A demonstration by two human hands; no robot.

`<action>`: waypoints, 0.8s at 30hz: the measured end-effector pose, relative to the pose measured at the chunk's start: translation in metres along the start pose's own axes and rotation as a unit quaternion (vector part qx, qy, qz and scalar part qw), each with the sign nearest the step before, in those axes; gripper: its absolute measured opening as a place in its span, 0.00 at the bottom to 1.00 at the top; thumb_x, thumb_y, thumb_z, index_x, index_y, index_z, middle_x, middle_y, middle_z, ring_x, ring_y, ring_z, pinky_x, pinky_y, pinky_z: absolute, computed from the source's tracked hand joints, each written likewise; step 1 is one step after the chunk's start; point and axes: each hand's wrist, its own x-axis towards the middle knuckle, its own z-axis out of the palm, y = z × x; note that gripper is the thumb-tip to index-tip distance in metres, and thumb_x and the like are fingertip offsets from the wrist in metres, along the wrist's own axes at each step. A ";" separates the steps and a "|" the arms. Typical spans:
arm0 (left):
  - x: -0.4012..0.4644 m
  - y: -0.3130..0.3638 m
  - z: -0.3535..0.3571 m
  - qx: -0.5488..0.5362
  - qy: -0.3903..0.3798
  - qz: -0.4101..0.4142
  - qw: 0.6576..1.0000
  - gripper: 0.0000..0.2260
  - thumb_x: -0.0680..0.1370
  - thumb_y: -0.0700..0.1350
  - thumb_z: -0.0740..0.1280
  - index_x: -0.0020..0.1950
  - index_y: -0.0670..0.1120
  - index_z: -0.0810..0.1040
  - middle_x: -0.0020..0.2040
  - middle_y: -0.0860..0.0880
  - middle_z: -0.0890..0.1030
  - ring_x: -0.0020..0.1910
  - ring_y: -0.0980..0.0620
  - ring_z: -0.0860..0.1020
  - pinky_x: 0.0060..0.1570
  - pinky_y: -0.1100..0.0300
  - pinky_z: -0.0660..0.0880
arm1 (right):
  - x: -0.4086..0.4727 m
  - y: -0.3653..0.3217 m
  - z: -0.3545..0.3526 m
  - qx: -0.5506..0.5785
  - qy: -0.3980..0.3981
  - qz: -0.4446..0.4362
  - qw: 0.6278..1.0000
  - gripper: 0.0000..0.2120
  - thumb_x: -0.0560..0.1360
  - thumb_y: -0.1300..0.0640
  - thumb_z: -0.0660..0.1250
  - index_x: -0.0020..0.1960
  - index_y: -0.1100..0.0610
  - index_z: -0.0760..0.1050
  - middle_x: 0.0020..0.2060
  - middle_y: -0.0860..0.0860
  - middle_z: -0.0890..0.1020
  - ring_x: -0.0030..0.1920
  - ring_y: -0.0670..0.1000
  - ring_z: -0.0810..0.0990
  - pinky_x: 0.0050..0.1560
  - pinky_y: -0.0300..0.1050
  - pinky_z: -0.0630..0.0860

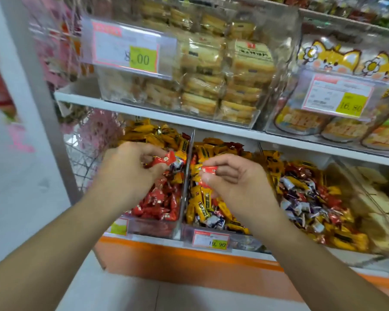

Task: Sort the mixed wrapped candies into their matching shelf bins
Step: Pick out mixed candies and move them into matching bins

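My left hand (130,169) hovers over the left clear bin (153,227) and grips a red wrapped candy (161,161) together with other wrapped pieces. That bin holds red candies in front and yellow ones behind. A clear divider (187,176) separates it from the middle bin (213,234), where yellow, red and white-purple candies lie mixed. My right hand (236,182) is above the middle bin, just right of the divider, pinching a small red candy (209,170) between thumb and fingers.
A white shelf board (189,122) above carries clear boxes of wrapped biscuits (211,86) and cartoon-cat packs (337,57). Price tags (210,241) hang on the bin fronts. An orange base strip (189,259) runs below. A wire basket with pink flowers (92,140) stands at the left.
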 end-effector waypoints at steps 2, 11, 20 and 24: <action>0.003 -0.011 -0.011 0.058 0.026 -0.007 0.998 0.09 0.78 0.51 0.73 0.58 0.59 0.84 0.49 0.54 0.84 0.50 0.52 0.82 0.54 0.57 0.77 | 0.005 -0.005 0.017 -0.038 -0.021 -0.021 0.999 0.06 0.80 0.53 0.73 0.56 0.44 0.83 0.50 0.42 0.86 0.48 0.40 0.84 0.53 0.44 0.80; 0.002 0.001 0.005 0.069 -0.032 0.052 0.996 0.17 0.85 0.49 0.60 0.74 0.57 0.73 0.71 0.51 0.77 0.35 0.59 0.79 0.36 0.67 0.71 | 0.004 -0.002 0.023 -0.156 -0.071 -0.017 0.985 0.18 0.86 0.46 0.60 0.75 0.38 0.70 0.71 0.33 0.75 0.58 0.36 0.79 0.61 0.30 0.74; -0.022 0.042 0.073 0.066 -0.148 0.237 0.958 0.19 0.84 0.51 0.63 0.75 0.60 0.71 0.74 0.65 0.69 0.74 0.65 0.65 0.68 0.78 0.52 | -0.007 0.052 -0.100 -0.194 0.094 0.018 0.976 0.10 0.84 0.59 0.65 0.61 0.47 0.78 0.55 0.40 0.81 0.56 0.37 0.78 0.53 0.34 0.76; -0.030 0.061 0.106 0.054 -0.198 0.256 0.945 0.22 0.84 0.52 0.62 0.78 0.63 0.66 0.77 0.69 0.60 0.76 0.69 0.57 0.69 0.80 0.46 | -0.007 0.092 -0.160 -0.256 0.132 0.054 0.956 0.13 0.82 0.66 0.63 0.57 0.50 0.78 0.54 0.47 0.82 0.52 0.43 0.80 0.49 0.34 0.75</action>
